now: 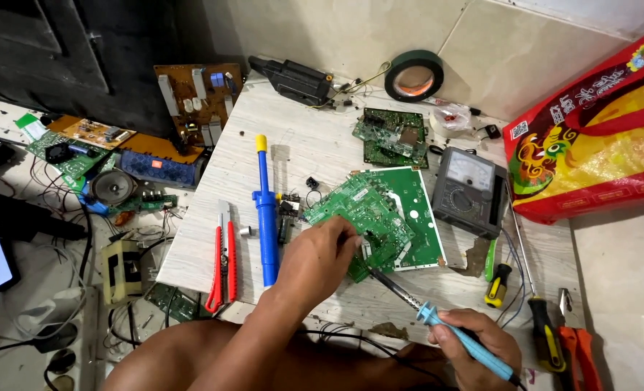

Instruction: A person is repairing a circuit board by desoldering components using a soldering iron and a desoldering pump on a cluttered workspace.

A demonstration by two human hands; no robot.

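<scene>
Pale wood-grain table [314, 145], tiled wall; left fingers [347, 242] pinch circuit board [387, 210], right fingers [456, 326] grip soldering iron [438, 318].

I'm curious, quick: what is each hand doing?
Left hand: pressing on the green circuit board, fingers curled.
Right hand: closed around the blue soldering iron.

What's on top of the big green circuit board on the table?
The left hand rests on the green circuit board, and the soldering iron tip touches it. The hand covers the spot being worked.
</scene>
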